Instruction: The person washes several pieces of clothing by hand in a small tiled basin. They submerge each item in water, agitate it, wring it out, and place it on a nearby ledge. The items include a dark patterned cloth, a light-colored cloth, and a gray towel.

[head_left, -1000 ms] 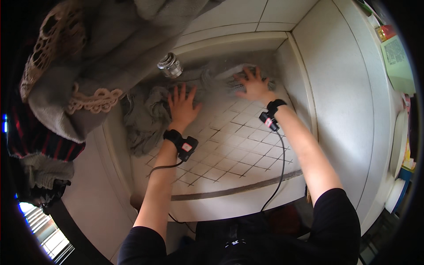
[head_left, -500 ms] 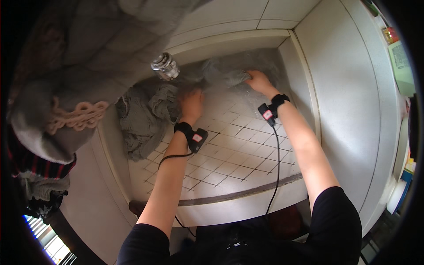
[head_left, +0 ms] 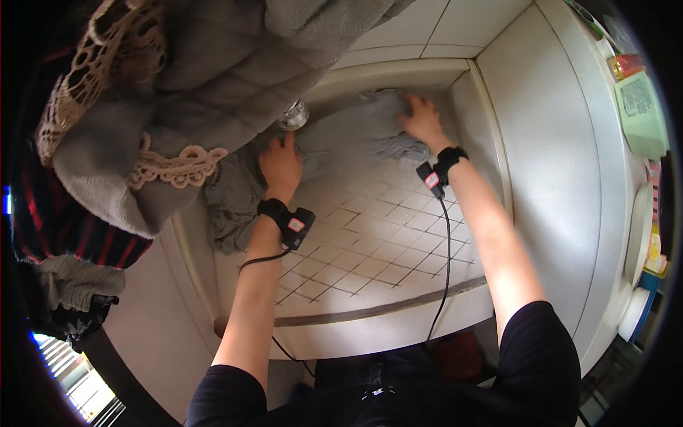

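Observation:
A wet-looking grey cloth (head_left: 348,124) stretches across the back of a pale basin (head_left: 370,313) with a grid-marked sloping floor. Part of it lies bunched at the left side. My right hand (head_left: 425,121) rests at the cloth's right end with its fingers spread. On the cloth's left part, just below the metal tap (head_left: 293,115), my left hand (head_left: 281,167) lies with its index finger stretched out. The cloth near the middle is smeared by motion or hazy water; I cannot tell which. Both wrists wear black straps with small cabled devices.
Hanging grey fabric with lace trim (head_left: 178,165) covers the upper left and partly hides the tap. A red-and-black striped cloth (head_left: 64,220) hangs beside it. Several bottles and containers, one a pale green bottle (head_left: 640,110), stand along the right edge beyond the basin wall.
The cloth has spread out from the left bunch across the back. My left hand has shifted left and up toward the tap. The right hand has loosened from a pinch, its fingers spreading.

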### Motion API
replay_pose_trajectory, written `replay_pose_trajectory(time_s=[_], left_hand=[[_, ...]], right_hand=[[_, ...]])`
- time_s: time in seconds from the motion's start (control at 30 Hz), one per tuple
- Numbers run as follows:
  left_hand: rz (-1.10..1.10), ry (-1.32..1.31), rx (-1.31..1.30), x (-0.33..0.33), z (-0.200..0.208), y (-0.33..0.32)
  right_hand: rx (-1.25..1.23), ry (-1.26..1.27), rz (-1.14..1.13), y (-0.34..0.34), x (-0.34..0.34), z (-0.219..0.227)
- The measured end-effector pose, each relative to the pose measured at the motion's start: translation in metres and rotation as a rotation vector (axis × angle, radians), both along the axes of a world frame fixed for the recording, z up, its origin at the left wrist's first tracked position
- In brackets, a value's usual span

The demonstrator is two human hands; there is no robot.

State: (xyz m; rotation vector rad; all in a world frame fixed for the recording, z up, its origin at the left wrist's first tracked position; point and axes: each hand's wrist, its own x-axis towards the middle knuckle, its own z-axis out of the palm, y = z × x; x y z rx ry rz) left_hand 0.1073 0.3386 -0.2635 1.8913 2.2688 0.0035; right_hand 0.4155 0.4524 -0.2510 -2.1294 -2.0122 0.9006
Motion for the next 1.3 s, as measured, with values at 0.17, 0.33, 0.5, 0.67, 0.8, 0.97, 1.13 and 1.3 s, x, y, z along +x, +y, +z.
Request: replay_pose_trajectory(time_s=[0.17, 0.33, 0.5, 0.67, 0.8, 0.97, 1.13, 1.3], left_hand=[[-0.294, 0.06, 0.194, 0.053, -0.029, -0.013], [-0.32, -0.071, -0.074, 0.08, -0.047, -0.001], [-0.359, -0.214, -0.127, 0.077, -0.069, 0.025], [-0.257, -0.09, 0.019, 0.082, -0.072, 0.02], [-0.198, -0.179, -0.15, 0.091, -0.053, 0.014], [0.055, -0.869, -0.313, 0.075, -0.019, 0.019], [-0.016, -0.668, -0.084, 0.022, 0.01, 0.024], [-0.097, -0.142, -0.029, 0.016, -0.009, 0.009]], right_hand=[[-0.18, -0.234, 0.258, -0.047, -0.014, -0.021], [-0.198, -0.437, 0.469, -0.029, -0.003, -0.044], [-0.199, -0.409, 0.236, -0.006, 0.005, -0.049], [-0.071, -0.5, 0.36, -0.02, 0.014, -0.034], [-0.244, -0.188, 0.321, -0.03, 0.021, -0.018], [-0.425, 0.499, -0.127, -0.024, 0.046, 0.029], [-0.335, -0.544, 0.263, 0.018, 0.046, 0.061], [0.103, -0.58, 0.49, -0.019, 0.012, 0.023]])
